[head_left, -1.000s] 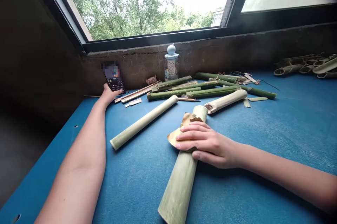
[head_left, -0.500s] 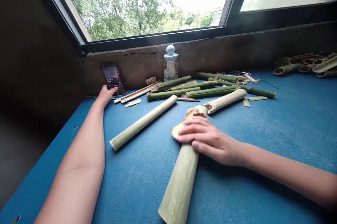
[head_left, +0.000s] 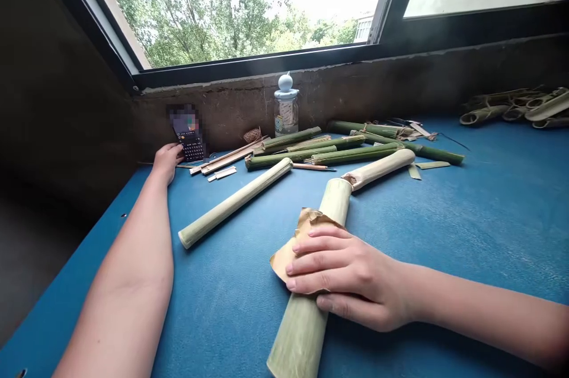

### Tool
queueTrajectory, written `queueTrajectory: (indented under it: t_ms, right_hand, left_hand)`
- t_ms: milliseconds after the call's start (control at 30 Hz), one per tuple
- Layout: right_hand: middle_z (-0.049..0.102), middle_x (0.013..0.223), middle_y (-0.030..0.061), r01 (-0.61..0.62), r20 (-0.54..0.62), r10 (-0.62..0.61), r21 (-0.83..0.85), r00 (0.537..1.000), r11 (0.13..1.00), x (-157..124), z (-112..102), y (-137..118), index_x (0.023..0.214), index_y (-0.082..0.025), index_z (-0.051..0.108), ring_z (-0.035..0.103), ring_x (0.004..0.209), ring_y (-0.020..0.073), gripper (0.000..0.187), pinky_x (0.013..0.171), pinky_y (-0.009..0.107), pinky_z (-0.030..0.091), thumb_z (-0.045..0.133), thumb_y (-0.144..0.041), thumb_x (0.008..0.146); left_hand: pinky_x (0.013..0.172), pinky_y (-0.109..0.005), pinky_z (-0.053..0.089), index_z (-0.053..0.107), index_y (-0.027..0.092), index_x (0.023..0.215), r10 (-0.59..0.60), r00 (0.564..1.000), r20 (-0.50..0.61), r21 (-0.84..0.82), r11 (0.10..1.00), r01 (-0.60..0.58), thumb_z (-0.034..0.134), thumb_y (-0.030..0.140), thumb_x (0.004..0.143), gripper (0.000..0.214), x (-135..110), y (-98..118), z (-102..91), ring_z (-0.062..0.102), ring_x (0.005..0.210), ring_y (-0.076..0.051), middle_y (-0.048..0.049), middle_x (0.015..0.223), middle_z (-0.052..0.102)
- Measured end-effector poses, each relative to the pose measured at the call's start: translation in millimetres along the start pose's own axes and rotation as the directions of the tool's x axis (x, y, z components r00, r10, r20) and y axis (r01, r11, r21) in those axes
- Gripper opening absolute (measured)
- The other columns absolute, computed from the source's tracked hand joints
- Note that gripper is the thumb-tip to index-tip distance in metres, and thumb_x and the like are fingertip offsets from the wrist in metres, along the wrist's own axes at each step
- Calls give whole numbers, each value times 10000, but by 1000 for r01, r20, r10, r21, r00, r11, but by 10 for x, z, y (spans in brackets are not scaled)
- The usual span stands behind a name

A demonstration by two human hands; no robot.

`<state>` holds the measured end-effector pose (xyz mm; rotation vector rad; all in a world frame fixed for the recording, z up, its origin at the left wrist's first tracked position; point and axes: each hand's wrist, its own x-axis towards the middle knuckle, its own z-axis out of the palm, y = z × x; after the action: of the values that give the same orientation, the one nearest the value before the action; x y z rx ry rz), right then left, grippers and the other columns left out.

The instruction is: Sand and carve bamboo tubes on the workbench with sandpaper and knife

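My right hand [head_left: 347, 271] lies over a worn piece of tan sandpaper [head_left: 284, 256], pressing it around a thick, peeled pale-green bamboo tube [head_left: 300, 330]. The thumb rests on the tube's right side, and the palm side is hidden. That tube points away from me, its near end cut off by the lower picture edge. Far to the left, my left hand [head_left: 166, 160] is at the left edge of a phone [head_left: 191, 144] leaning on the wall. Its fingers reach toward the screen without wrapping round the phone. A thinner peeled bamboo tube [head_left: 235, 203] lies between my arms.
Another peeled bamboo piece [head_left: 382, 169] lies against the tube's far end. Several green bamboo lengths [head_left: 355, 156], thin strips [head_left: 233, 159] and a pencil [head_left: 313, 167] lie behind. A lidded jar [head_left: 285, 108] and twine ball [head_left: 252, 134] stand by the wall. Cut bamboo [head_left: 511, 108] is piled far right.
My right hand has slid the sandpaper toward me along the tube, baring its far end. My left hand has drawn left, its thumb off the phone screen.
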<state>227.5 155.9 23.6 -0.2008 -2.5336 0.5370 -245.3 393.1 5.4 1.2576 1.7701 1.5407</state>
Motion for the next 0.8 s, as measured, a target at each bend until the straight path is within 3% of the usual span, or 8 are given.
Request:
queueTrajectory:
  t_ms: [167,300,433,633,800]
  right_hand:
    - [696,1267,85,38,26,-37,-23,999,999,22,-46,89,1297,-183,627,546,1290,175,360,1150,350,335,445,-323,1019]
    - [698,1262,84,-26,-28,25,-37,999,999,-16,-101,296,1269,-186,652,554,1272,197,339,1141,377,341,460,-303,1015]
    - [705,1247,75,-117,-63,114,-46,991,992,-35,-70,245,1260,-204,659,530,1291,214,327,1148,413,322,465,-295,1013]
    - [683,1289,86,41,-2,-41,-14,999,999,-34,16,96,1324,-181,610,504,1335,187,391,1198,377,258,409,-336,1026]
    - [696,1264,86,-83,-48,81,-48,996,995,-42,-52,233,1271,-192,649,516,1309,204,348,1161,398,309,429,-305,1027]
  left_hand:
    - [861,-416,556,613,140,1175,12,1000,3,30,999,-12,617,325,951,290,-14,-3,7,637,1006,-212,-91,1168,630]
    - [865,-415,555,619,137,1159,25,999,28,72,997,-27,621,310,949,272,-21,3,8,639,1006,-210,-87,1157,635]
    - [871,-420,552,621,137,1154,36,998,59,152,987,-44,639,291,936,268,5,-12,40,638,1005,-212,-84,1149,638]
    - [885,-426,545,617,138,1163,53,995,80,217,974,-69,653,274,925,276,39,-65,47,639,1007,-212,-81,1145,641]
    - [905,-437,532,611,139,1170,61,996,69,239,968,-76,666,250,912,286,35,-81,31,635,1011,-215,-78,1138,640]
